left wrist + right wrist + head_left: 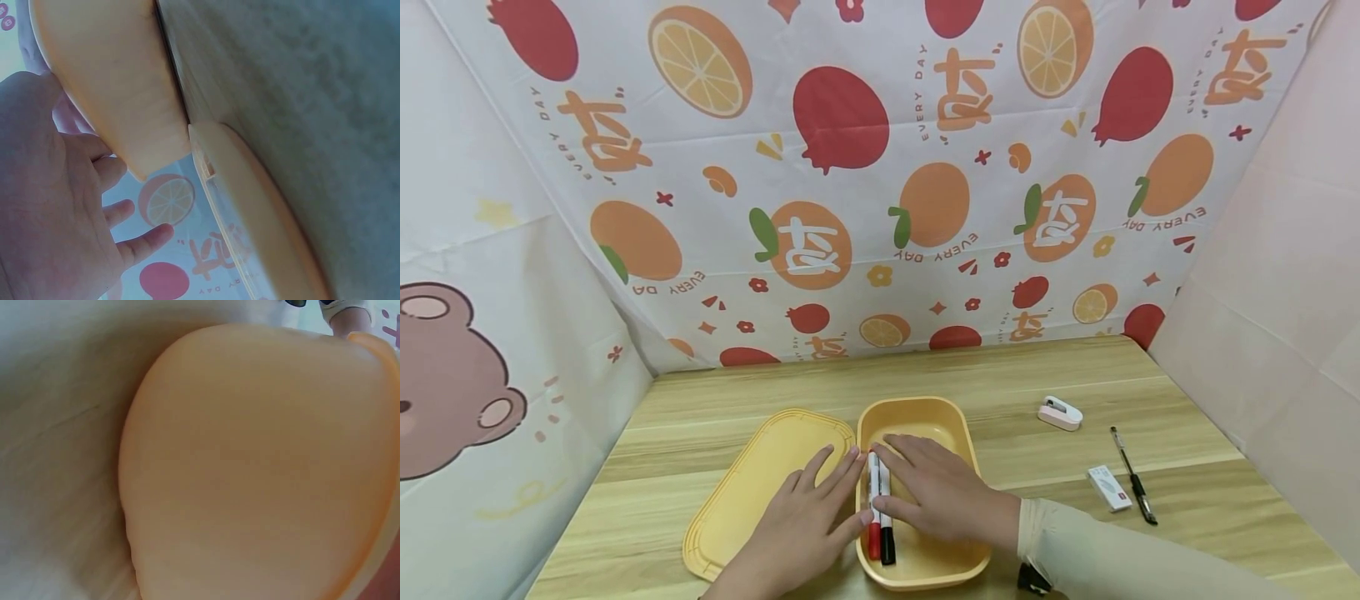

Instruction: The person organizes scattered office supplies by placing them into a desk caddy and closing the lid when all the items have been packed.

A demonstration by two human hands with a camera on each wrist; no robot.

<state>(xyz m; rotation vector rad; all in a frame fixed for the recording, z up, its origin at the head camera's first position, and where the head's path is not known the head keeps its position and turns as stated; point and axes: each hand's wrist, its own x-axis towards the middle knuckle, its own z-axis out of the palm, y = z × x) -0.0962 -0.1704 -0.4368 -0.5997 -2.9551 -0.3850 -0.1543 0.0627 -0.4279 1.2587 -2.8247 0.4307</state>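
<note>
A yellow plastic box (936, 565) stands on the wooden table. Inside it, along the left wall, a red-capped marker (874, 542) and a black-capped marker (888, 547) lie side by side. My right hand (936, 492) reaches into the box over them, its fingers and thumb extended near the markers. At the left rim is my left hand (805, 525), fingers spread; the left wrist view shows it beside the box wall (119, 75). The yellow lid (737, 500) lies left of the box, partly behind that hand. Only the box's outer wall (250, 456) fills the right wrist view.
On the right side of the table are a pink and white stapler (1060, 413), a small white carton (1109, 488) and a black pen (1133, 475). A dark object (1033, 579) shows partly beneath the right sleeve. A fruit-print cloth (880, 275) hangs behind the table.
</note>
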